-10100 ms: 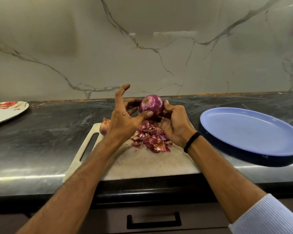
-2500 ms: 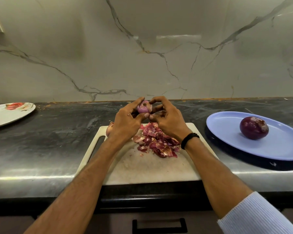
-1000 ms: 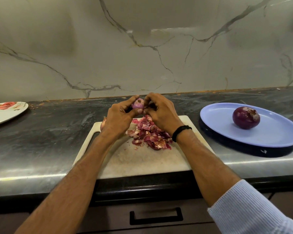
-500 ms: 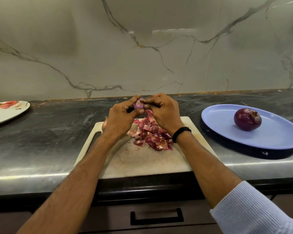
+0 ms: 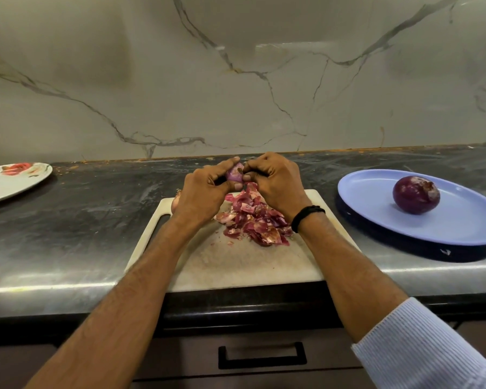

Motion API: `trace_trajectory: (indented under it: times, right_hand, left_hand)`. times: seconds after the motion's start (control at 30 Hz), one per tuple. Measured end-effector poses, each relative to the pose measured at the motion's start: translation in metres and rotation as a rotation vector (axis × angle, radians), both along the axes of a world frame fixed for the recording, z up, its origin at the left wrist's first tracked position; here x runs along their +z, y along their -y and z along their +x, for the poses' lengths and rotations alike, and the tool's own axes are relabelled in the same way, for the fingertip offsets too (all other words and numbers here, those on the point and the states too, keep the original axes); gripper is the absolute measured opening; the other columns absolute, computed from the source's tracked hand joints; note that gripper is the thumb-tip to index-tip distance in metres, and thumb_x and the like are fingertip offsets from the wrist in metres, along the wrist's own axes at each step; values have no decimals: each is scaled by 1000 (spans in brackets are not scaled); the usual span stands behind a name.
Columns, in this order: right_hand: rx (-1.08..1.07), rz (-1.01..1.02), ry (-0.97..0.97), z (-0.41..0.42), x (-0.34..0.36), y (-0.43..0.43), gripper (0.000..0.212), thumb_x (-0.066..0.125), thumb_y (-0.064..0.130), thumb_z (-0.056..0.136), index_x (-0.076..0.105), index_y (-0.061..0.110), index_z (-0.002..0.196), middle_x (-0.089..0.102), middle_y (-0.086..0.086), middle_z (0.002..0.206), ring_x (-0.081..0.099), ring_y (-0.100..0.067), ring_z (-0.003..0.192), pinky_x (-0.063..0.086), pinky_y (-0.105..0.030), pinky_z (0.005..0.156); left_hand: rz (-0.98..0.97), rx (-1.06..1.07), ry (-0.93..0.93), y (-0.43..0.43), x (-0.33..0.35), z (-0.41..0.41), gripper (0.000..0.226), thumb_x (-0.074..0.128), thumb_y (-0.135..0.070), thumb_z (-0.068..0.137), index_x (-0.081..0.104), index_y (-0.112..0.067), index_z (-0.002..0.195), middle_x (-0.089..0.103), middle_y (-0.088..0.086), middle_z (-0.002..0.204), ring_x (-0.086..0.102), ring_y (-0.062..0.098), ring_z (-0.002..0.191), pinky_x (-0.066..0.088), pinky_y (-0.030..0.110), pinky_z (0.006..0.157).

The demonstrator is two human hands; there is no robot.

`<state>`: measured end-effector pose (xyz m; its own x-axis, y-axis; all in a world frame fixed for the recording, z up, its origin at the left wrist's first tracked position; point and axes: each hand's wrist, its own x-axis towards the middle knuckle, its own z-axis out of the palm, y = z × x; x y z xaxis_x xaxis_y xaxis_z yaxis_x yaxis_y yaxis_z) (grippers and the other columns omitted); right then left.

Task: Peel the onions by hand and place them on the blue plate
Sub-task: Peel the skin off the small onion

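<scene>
Surface: dark stone bench (image 5: 68, 234) under a veined marble wall; a pale board (image 5: 236, 265) lies at its front edge.
Onion (image 5: 235, 174): small, held above the far end of the board, over the peels (image 5: 253, 220); only a pale purple patch shows between the fingers.
Left hand (image 5: 205, 192): curled round the onion from the left.
Right hand (image 5: 275, 183): fingers curled, pinching the onion from the right.
Technique: steady the onion with the left hand; lift a skin edge with a right fingernail, strip it downward, and drop it on the peels.
Progress: one peeled onion (image 5: 415, 195) lies on the blue plate (image 5: 460, 228), right of the board.
Surroundings: white plate (image 5: 11, 183) far left; another onion (image 5: 176, 202) mostly hidden behind the left hand.
Obstacles: only bare bench shows between board and blue plate; the transfer path is judged unobstructed.
</scene>
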<state>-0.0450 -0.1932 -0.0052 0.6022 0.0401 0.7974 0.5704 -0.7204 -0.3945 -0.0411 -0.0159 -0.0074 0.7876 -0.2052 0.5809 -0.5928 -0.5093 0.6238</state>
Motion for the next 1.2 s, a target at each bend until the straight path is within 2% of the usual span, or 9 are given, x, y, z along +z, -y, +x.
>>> trace_trajectory:
  times: [0.17, 0.4, 0.53, 0.63, 0.77, 0.87, 0.93, 1.03, 1.2]
  right_hand:
    - [33, -53, -36, -1, 2, 0, 14, 71, 4, 85, 78, 5, 97, 70, -7, 88, 59, -13, 79, 39, 1, 72]
    - [28, -72, -24, -2, 5, 1, 14, 71, 4, 85, 78, 6, 97, 69, -7, 86, 60, -15, 77, 38, 0, 69]
    - [20, -81, -26, 1, 4, 3, 15, 70, 5, 86, 78, 7, 98, 69, -7, 85, 61, -18, 77, 38, -4, 68]
    - [34, -97, -31, 2, 2, 1, 13, 69, 7, 86, 78, 8, 96, 68, -7, 83, 59, -17, 75, 39, -9, 67]
    - [15, -12, -20, -1, 4, -4, 6, 67, 5, 87, 72, 7, 90, 66, -6, 83, 54, -13, 75, 39, -11, 67]
    - [14, 55, -7, -6, 5, -9, 9, 62, -1, 87, 62, 8, 90, 66, -3, 81, 59, -16, 74, 50, -28, 64]
    - [13, 78, -3, -8, 5, -11, 17, 58, -5, 87, 60, 9, 97, 67, -1, 82, 64, -15, 74, 55, -29, 64]
    - [11, 79, 0, -8, 4, -10, 24, 55, -7, 88, 63, 11, 100, 71, 1, 86, 67, -11, 80, 58, -27, 70]
    - [14, 84, 24, -6, 4, -10, 12, 60, 5, 93, 68, 11, 98, 72, 2, 90, 66, -11, 82, 56, -29, 72]
  left_hand:
    - [35, 7, 39, 0, -1, 1, 58, 82, -19, 81, 63, -23, 136, 73, 7, 121, 65, 7, 106, 48, 12, 97]
    - [-2, -6, 36, 2, 1, -3, 58, 82, -14, 82, 62, -20, 136, 71, 5, 124, 63, 2, 110, 45, 11, 98]
    - [-48, -28, 8, 4, 1, -6, 57, 81, -11, 82, 63, -21, 135, 71, 2, 125, 64, 3, 112, 50, 23, 104]
    - [-110, -36, -15, 3, 1, -5, 56, 80, -7, 83, 63, -18, 135, 69, 3, 128, 64, 0, 113, 51, 23, 103]
    - [-235, -66, -62, 7, 4, -5, 54, 79, -8, 85, 62, -16, 136, 69, 2, 128, 66, 6, 115, 54, 36, 103]
    - [-278, -66, -62, 8, 6, -6, 54, 77, -11, 87, 59, -15, 138, 69, -1, 126, 66, -2, 109, 53, 24, 99]
    - [-285, -62, -56, 8, 6, -7, 54, 75, -13, 89, 57, -13, 140, 68, 1, 128, 66, -4, 109, 52, 18, 97]
    - [-283, -59, -55, 8, 7, -8, 54, 73, -16, 91, 55, -12, 142, 66, 2, 132, 65, 4, 116, 52, 19, 99]
    - [-264, -55, -63, 7, 9, -10, 54, 73, -21, 92, 56, -12, 142, 67, -1, 130, 65, 7, 118, 52, 29, 104]
